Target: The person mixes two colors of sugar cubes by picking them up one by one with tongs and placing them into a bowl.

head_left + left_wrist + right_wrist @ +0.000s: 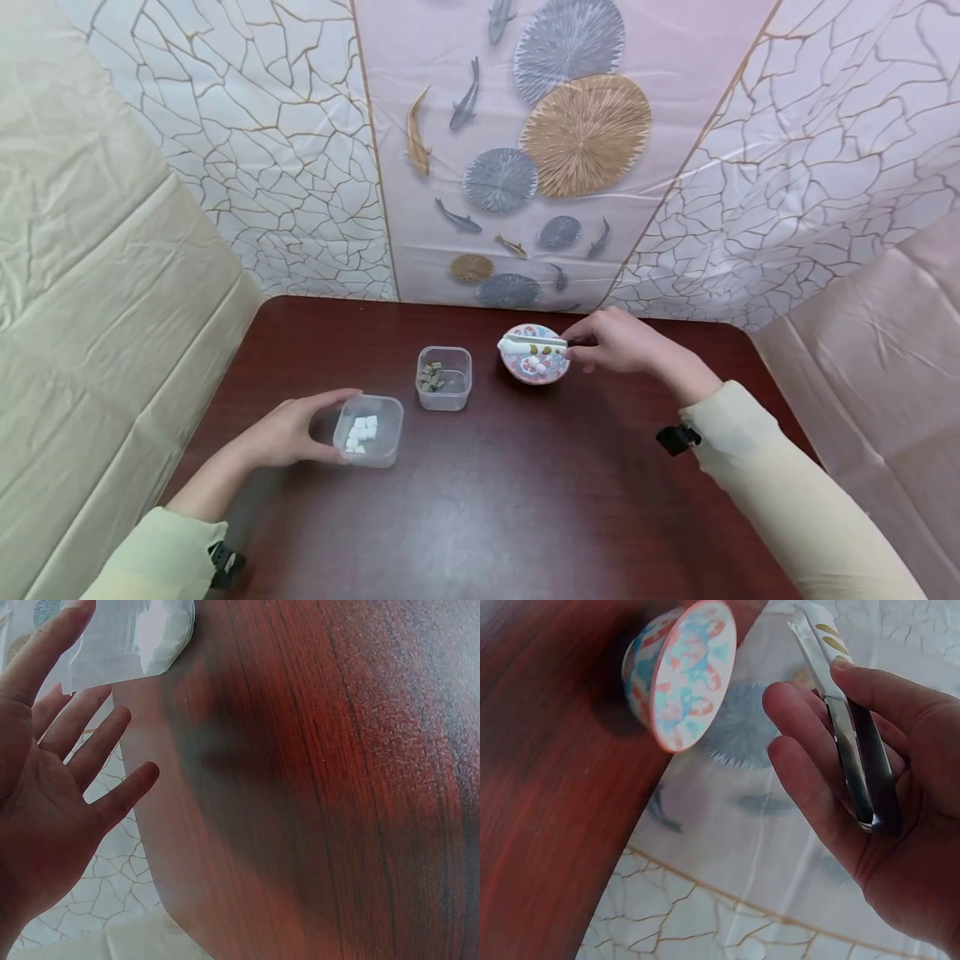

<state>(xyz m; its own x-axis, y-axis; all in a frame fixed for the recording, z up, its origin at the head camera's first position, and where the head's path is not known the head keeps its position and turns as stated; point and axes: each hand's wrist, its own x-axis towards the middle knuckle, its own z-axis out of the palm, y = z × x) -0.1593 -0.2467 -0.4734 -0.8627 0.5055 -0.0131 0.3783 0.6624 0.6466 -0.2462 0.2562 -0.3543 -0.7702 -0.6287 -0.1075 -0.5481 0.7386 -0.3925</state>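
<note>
My left hand (288,429) holds a clear plastic container (387,433) at its left side, thumb and fingers spread around it. White cubes (363,429) lie inside, mostly toward its left; whether its base touches the table cannot be told. In my right hand (618,342) is a pair of tongs (847,742), with dark and shiny handles and white tips bearing gold leaf shapes. Its tips are above a red-and-blue patterned bowl (694,675) at the back of the table. A couple of white cubes (537,364) sit in the bowl. Nothing can be made out between the tips.
A second clear container (456,396), with several brownish-grey cubes (432,377) at its left, stands between the held container and the bowl. The dark red wooden table (465,525) ends at a patterned cloth backdrop (450,208); cloth walls flank it.
</note>
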